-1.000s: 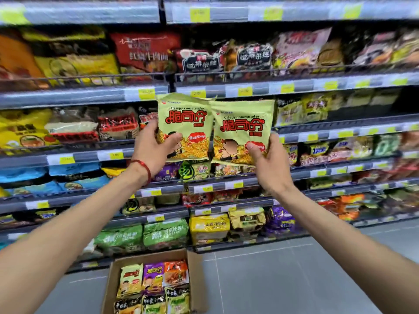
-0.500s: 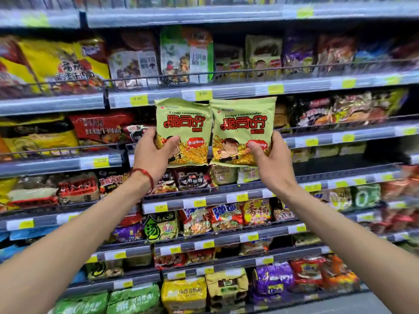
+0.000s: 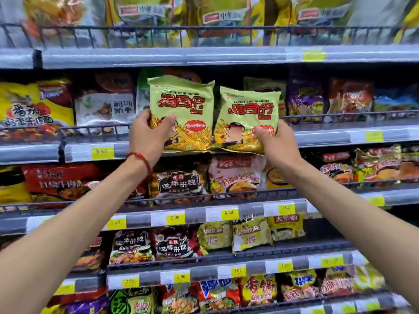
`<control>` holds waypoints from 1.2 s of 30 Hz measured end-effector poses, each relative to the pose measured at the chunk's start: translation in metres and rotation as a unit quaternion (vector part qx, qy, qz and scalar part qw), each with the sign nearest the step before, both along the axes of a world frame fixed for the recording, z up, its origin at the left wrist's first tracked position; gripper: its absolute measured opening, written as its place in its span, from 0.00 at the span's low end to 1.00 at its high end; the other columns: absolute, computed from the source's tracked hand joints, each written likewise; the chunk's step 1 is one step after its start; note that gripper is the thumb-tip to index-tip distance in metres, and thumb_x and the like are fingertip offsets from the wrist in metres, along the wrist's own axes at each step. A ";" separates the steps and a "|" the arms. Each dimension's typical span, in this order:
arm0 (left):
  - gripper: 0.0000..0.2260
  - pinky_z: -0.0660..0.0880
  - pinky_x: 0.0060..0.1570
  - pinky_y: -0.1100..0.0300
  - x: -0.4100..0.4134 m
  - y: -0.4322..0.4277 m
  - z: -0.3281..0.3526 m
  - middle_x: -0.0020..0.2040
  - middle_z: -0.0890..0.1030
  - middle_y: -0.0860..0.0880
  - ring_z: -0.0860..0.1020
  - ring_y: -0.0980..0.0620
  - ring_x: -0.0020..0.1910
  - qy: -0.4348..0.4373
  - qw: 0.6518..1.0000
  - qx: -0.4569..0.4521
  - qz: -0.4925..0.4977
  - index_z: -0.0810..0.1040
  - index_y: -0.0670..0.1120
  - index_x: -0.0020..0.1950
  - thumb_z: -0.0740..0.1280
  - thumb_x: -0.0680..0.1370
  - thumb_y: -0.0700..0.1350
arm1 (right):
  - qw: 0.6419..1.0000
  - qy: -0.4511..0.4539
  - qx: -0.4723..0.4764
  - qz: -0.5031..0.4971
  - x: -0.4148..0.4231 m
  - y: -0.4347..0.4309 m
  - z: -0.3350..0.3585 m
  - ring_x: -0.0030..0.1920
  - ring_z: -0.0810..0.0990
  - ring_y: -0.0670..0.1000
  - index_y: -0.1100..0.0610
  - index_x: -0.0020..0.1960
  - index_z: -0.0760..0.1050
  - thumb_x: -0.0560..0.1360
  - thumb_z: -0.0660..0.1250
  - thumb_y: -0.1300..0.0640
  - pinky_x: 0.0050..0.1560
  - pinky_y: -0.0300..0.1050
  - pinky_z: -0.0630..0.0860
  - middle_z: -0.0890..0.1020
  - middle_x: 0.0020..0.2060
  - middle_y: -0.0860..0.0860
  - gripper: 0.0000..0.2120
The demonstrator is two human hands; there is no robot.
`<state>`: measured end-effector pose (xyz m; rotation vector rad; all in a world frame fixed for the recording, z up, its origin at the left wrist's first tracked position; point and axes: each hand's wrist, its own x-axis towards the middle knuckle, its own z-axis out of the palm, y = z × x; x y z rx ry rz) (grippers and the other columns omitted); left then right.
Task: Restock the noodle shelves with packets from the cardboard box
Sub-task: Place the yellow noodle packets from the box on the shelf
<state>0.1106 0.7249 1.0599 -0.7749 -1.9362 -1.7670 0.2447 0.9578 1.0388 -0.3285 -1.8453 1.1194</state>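
Observation:
My left hand (image 3: 148,135), with a red string at the wrist, grips a light green noodle packet (image 3: 182,107) by its lower left corner. My right hand (image 3: 277,142) grips a matching green packet (image 3: 248,114) by its lower right corner. Both packets are upright, side by side, in front of the second shelf from the top (image 3: 328,137), just above its wire rail. The cardboard box is out of view.
Grey shelves with yellow price tags (image 3: 174,218) fill the view, packed with noodle packets. Behind the held packets a green packet (image 3: 142,91) and a dark one (image 3: 265,86) stand on the shelf. Wire rails (image 3: 95,132) front each shelf.
Both hands have raised the two green packets from the lower shelves up to the second shelf from the top. The view tilted upward, and the box and floor dropped out of sight.

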 end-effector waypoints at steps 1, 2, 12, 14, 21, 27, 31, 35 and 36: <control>0.30 0.77 0.62 0.48 -0.004 0.006 0.005 0.63 0.80 0.49 0.79 0.51 0.60 0.000 1.000 0.013 0.005 0.74 0.45 0.67 0.71 0.73 0.63 | 1.000 -0.003 0.002 -0.001 -0.008 0.007 0.006 0.53 0.81 0.50 0.52 0.58 0.76 0.79 0.66 0.51 0.57 0.55 0.79 0.83 0.52 0.47 0.09; 0.34 0.74 0.65 0.48 -0.007 0.011 0.010 0.67 0.77 0.47 0.76 0.49 0.64 -0.003 0.999 0.029 0.019 0.71 0.43 0.70 0.71 0.72 0.63 | 1.000 -0.006 0.007 0.003 -0.014 0.013 0.014 0.52 0.81 0.49 0.53 0.58 0.76 0.79 0.66 0.51 0.57 0.54 0.79 0.83 0.51 0.47 0.10; 0.49 0.72 0.66 0.44 -0.038 0.032 0.028 0.67 0.77 0.45 0.76 0.45 0.66 -0.028 0.993 0.103 0.055 0.72 0.42 0.70 0.74 0.60 0.72 | 0.998 -0.038 0.054 -0.002 -0.065 0.048 0.086 0.54 0.78 0.57 0.59 0.55 0.74 0.72 0.71 0.42 0.52 0.49 0.75 0.80 0.53 0.55 0.23; 0.50 0.73 0.65 0.43 -0.040 0.033 0.029 0.67 0.78 0.45 0.77 0.46 0.65 -0.030 0.993 0.096 0.066 0.73 0.43 0.70 0.74 0.58 0.73 | 0.993 -0.085 0.079 0.007 -0.075 0.057 0.088 0.49 0.75 0.56 0.59 0.50 0.70 0.75 0.72 0.48 0.45 0.45 0.68 0.77 0.50 0.55 0.17; 0.50 0.74 0.64 0.43 -0.045 0.033 0.030 0.68 0.77 0.44 0.75 0.44 0.67 -0.028 0.992 0.066 0.106 0.72 0.44 0.70 0.71 0.59 0.76 | 0.934 -0.247 0.256 -0.019 -0.107 0.062 0.095 0.62 0.76 0.62 0.62 0.70 0.64 0.79 0.68 0.53 0.58 0.48 0.74 0.75 0.64 0.62 0.25; 0.44 0.72 0.66 0.43 -0.032 0.037 0.037 0.67 0.77 0.46 0.75 0.45 0.66 -0.029 0.994 0.068 0.080 0.72 0.45 0.70 0.68 0.64 0.73 | 0.892 -0.335 0.301 -0.048 -0.124 0.063 0.102 0.50 0.76 0.59 0.60 0.59 0.72 0.81 0.65 0.47 0.46 0.45 0.70 0.78 0.60 0.61 0.17; 0.30 0.71 0.60 0.54 -0.036 0.046 0.040 0.67 0.76 0.47 0.76 0.50 0.62 -0.070 0.993 0.081 0.057 0.69 0.44 0.71 0.67 0.76 0.60 | 0.895 -0.333 0.291 -0.059 -0.125 0.065 0.102 0.44 0.73 0.58 0.60 0.57 0.70 0.78 0.67 0.42 0.43 0.45 0.71 0.76 0.61 0.61 0.21; 0.15 0.75 0.55 0.46 -0.030 0.058 0.047 0.56 0.82 0.42 0.80 0.48 0.48 -0.086 0.990 0.097 0.053 0.75 0.42 0.60 0.65 0.77 0.48 | 0.888 -0.342 0.303 -0.042 -0.112 0.070 0.106 0.56 0.78 0.60 0.62 0.60 0.74 0.78 0.66 0.41 0.48 0.44 0.70 0.79 0.60 0.61 0.25; 0.17 0.75 0.59 0.44 -0.028 0.063 0.050 0.56 0.82 0.42 0.81 0.46 0.50 -0.082 0.991 0.091 0.049 0.75 0.42 0.61 0.66 0.77 0.49 | 0.889 -0.337 0.309 -0.039 -0.106 0.073 0.106 0.56 0.78 0.60 0.62 0.59 0.75 0.78 0.66 0.42 0.49 0.44 0.70 0.79 0.59 0.61 0.23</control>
